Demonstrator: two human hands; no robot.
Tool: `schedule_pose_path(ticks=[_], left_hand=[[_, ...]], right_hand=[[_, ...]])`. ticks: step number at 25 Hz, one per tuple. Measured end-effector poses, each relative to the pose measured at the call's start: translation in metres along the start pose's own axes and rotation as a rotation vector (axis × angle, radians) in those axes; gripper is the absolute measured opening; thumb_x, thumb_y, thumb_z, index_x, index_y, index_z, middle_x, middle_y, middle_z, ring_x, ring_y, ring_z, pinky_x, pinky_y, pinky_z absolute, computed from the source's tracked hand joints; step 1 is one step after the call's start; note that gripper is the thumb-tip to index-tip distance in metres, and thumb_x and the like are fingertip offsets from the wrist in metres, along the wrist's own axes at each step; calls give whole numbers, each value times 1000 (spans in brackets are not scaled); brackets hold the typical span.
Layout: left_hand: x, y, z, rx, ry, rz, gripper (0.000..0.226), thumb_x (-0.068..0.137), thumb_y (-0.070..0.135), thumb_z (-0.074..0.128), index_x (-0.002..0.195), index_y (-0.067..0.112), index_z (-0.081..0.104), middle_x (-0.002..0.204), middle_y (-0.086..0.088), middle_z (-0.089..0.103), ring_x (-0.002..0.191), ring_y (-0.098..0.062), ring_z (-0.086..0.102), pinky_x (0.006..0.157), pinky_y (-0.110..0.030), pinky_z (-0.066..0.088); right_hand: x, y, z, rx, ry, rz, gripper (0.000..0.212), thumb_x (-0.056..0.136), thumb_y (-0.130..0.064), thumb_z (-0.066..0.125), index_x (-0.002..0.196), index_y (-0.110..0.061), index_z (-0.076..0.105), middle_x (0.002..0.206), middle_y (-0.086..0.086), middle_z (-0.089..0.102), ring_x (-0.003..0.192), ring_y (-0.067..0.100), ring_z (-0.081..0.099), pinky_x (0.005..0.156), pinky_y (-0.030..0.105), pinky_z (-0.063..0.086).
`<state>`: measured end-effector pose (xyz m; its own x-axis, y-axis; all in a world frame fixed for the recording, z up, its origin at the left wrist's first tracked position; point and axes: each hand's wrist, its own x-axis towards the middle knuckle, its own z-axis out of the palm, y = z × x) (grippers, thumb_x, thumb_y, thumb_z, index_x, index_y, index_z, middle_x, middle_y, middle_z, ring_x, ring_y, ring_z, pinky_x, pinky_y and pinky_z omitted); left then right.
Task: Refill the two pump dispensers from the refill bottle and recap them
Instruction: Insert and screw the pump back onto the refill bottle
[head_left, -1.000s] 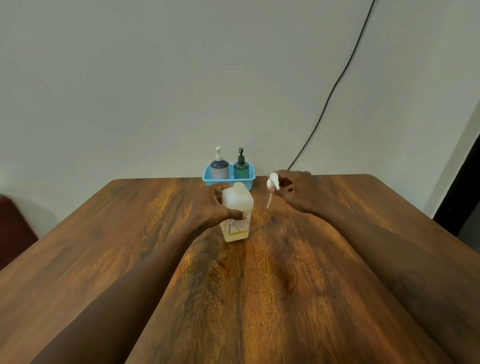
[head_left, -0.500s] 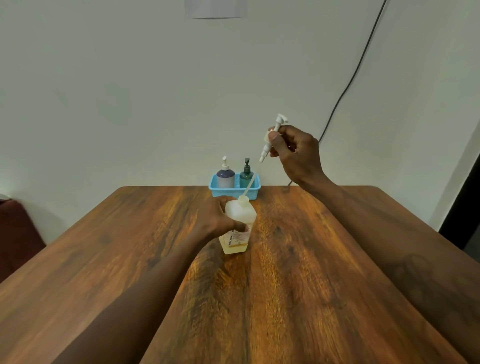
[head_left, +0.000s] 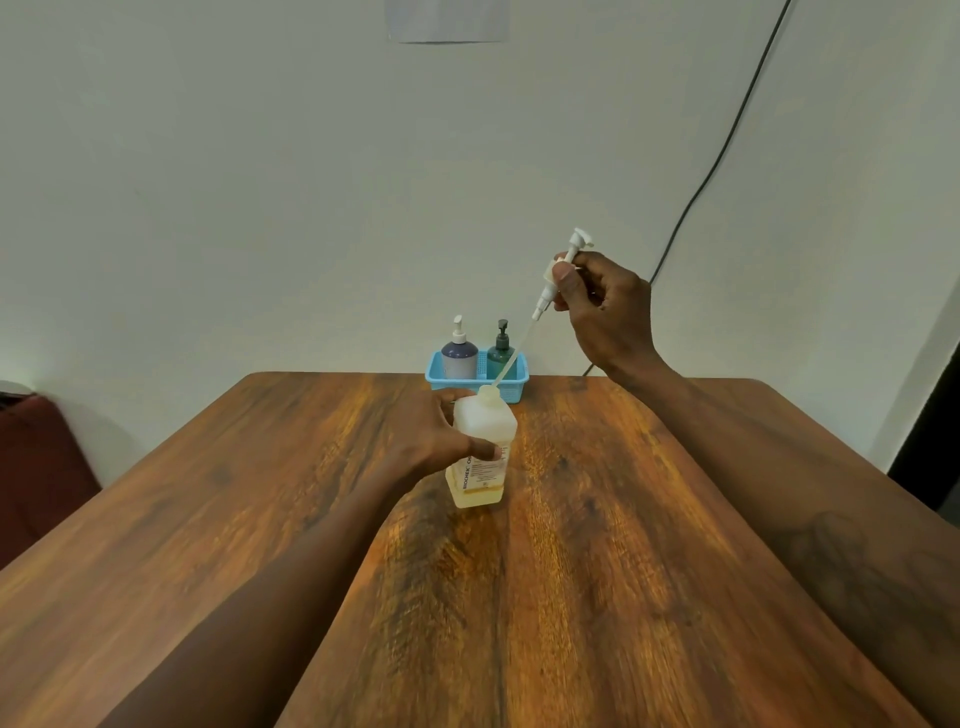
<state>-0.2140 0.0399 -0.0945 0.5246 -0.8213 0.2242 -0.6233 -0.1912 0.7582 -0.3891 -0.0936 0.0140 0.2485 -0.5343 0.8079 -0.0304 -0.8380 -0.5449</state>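
Note:
A square translucent refill bottle (head_left: 480, 457) with a little yellow liquid at its bottom stands on the wooden table (head_left: 597, 571). My left hand (head_left: 431, 441) grips its side. My right hand (head_left: 605, 317) pinches a white pump head (head_left: 563, 265) held high and tilted; the thin dip tube reaches down to the bottle's open neck. Two pump dispensers, a blue-grey one (head_left: 459, 353) with a white pump and a dark green one (head_left: 501, 351) with a dark pump, stand capped in a blue basket (head_left: 514, 387) at the table's far edge.
A black cable (head_left: 727, 140) runs down the pale wall behind the table. A dark red seat (head_left: 36, 462) sits at the far left. A dark doorway edge (head_left: 930, 447) shows at the right.
My right hand has risen from beside the bottle to well above it, carrying the pump head so its tube hangs over the bottle's neck. My left hand has kept its grip.

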Motion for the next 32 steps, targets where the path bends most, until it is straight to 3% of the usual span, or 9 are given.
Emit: schedule_pose_path(ticks=[4,8,13,17,21,25,28,30,32], left_hand=[[-1,7,2,-12,-5,22,84,59,41,94,133,20,59,125,0,69,100,-13,66,76,-26,59],[-4,23,1,-82,24,91,82,62,43,93,134,23,60,123,3,70,98,-12,67,72,-20,57],[-1,43,-5,-180,76,135,83,58,48,93,132,22,65,121,5,72,96,-16,72,78,-34,63],[2,39,-5,-232,40,120,87,55,49,94,132,24,65,119,4,73,97,-15,73,78,-36,63],[0,45,-2,-272,14,110,81,59,43,95,131,22,65,119,2,73,97,-16,73,80,-36,63],[-4,57,5,-175,65,178,71,62,43,94,123,18,68,113,6,73,88,-11,72,69,-17,60],[-1,58,4,-152,63,194,71,61,44,94,123,21,68,106,10,69,81,-3,67,60,-9,53],[1,58,2,-187,26,178,72,60,44,94,125,24,68,110,11,70,88,-6,70,67,-15,58],[4,55,-2,-210,-5,162,76,55,49,94,124,28,68,115,10,73,96,-11,72,77,-28,62]], right_hand=[[-7,6,6,5,-78,19,27,100,-34,61,107,-12,74,83,6,76,73,24,73,71,51,61],[-19,10,13,-29,-313,19,30,97,-34,66,113,-11,75,96,4,78,82,16,75,76,45,63],[-30,11,20,-38,-447,88,33,101,-35,62,126,-14,70,118,1,75,100,7,70,87,37,61],[-34,16,14,41,-495,159,43,94,-36,71,130,-12,67,118,2,76,102,3,72,85,28,62],[-32,11,10,26,-400,250,44,78,-41,86,110,-14,71,103,-5,77,87,1,73,74,22,62],[-21,4,11,-138,-379,390,48,64,-51,91,84,-18,62,85,-5,67,74,8,61,65,29,54],[-19,4,8,-144,-447,422,53,69,-53,88,101,-17,64,99,-3,68,86,10,64,73,26,55],[-17,6,1,97,-552,452,53,82,-38,82,126,-15,63,121,0,69,109,16,67,91,30,58],[-16,8,-7,374,-657,521,42,94,-20,71,134,-11,62,130,6,69,119,20,67,98,34,57]])
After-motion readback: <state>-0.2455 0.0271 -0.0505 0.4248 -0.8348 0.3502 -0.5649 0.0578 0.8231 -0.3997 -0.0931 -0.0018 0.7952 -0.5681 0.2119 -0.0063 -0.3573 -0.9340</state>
